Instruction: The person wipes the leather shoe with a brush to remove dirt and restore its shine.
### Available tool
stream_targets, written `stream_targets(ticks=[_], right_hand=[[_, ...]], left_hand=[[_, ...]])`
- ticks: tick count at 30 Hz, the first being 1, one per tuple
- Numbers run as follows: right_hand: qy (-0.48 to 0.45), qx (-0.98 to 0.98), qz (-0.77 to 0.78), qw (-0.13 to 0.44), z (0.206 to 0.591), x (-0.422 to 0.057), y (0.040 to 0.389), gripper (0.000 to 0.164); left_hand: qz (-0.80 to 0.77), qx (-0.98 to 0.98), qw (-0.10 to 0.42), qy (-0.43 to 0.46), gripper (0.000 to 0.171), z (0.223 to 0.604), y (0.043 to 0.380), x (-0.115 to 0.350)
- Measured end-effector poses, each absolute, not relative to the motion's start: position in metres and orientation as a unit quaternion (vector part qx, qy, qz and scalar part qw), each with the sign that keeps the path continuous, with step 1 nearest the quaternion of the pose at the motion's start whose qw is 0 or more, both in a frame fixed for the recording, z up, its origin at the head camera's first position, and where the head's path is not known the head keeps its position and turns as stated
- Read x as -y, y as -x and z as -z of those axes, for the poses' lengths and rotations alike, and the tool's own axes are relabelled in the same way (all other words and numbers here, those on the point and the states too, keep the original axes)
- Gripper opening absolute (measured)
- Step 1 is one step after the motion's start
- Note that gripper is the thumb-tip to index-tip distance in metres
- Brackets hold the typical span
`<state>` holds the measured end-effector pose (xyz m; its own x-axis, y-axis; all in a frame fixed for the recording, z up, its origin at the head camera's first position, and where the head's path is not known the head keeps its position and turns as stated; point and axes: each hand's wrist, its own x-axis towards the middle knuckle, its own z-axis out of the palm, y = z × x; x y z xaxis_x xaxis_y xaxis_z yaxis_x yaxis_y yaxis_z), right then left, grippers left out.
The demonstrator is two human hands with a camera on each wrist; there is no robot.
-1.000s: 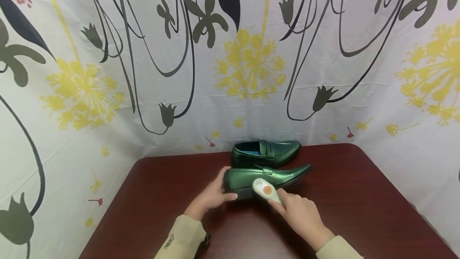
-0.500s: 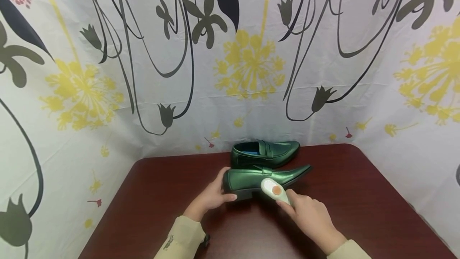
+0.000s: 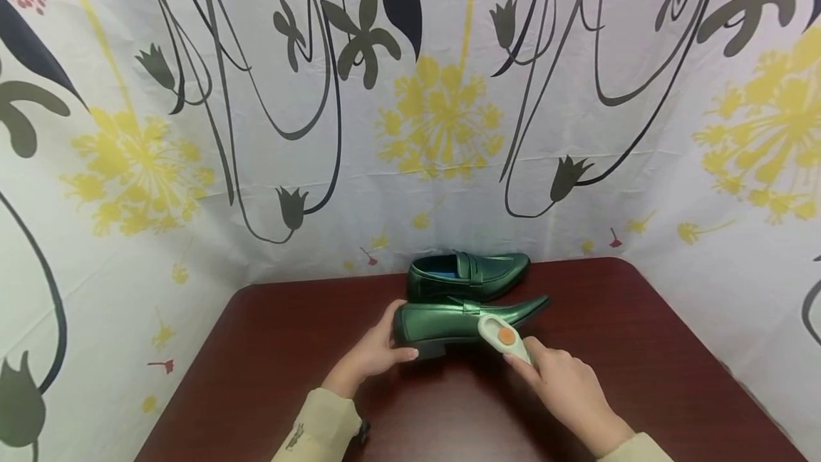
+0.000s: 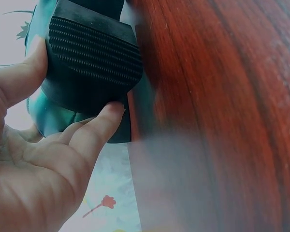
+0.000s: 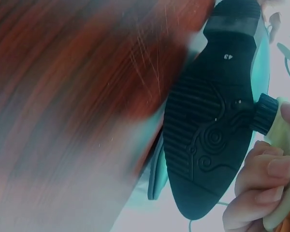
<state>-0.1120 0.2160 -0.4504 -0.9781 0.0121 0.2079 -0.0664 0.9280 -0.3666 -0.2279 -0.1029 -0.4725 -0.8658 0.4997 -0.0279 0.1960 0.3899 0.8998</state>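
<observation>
A shiny green loafer [image 3: 442, 321] is held by its heel in my left hand [image 3: 372, 356], tilted so that its black sole [image 5: 208, 125] faces the right wrist view. In the left wrist view, the thumb and fingers of that hand wrap round the ridged heel [image 4: 94, 50]. My right hand [image 3: 567, 391] grips a pale green brush [image 3: 499, 334] with an orange button on its handle. Its dark bristles [image 5: 265, 114] meet the side of the loafer near the sole's edge. The bristles are hidden behind the brush head in the head view.
A matching green loafer [image 3: 471, 275] lies just behind, at the back edge of the dark red wooden table [image 3: 288, 376]. A white cloth [image 3: 359, 127] printed with flowers hangs behind and at both sides.
My right hand has moved the brush to the right along the loafer's side, from mid-shoe towards the toe. My left hand keeps its hold on the heel. The head view has shifted slightly.
</observation>
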Motion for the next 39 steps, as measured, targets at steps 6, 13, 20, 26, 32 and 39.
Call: stream_targets(ticks=[6,13,20,26,32,39], right_hand=[[0.0,0.975,-0.188,0.121,0.447,-0.228,0.111,0.042],[0.013,0.975,-0.198,0.1,0.44,-0.237,0.11,0.051],[0.024,0.972,-0.22,0.082,0.436,-0.245,0.111,0.055],[0.033,0.972,-0.223,0.07,0.434,-0.254,0.114,0.063],[0.04,0.971,-0.231,0.045,0.432,-0.262,0.118,0.072],[0.064,0.969,-0.238,0.028,0.429,-0.275,0.122,0.074]], left_hand=[[-0.512,-0.817,0.148,-0.22,0.089,0.474,0.229,0.103],[-0.51,-0.819,0.143,-0.22,0.09,0.475,0.23,0.103],[-0.511,-0.818,0.142,-0.221,0.089,0.476,0.23,0.103],[-0.516,-0.815,0.143,-0.222,0.088,0.475,0.229,0.102],[-0.522,-0.812,0.142,-0.222,0.087,0.476,0.23,0.102],[-0.524,-0.81,0.145,-0.221,0.088,0.478,0.231,0.102]])
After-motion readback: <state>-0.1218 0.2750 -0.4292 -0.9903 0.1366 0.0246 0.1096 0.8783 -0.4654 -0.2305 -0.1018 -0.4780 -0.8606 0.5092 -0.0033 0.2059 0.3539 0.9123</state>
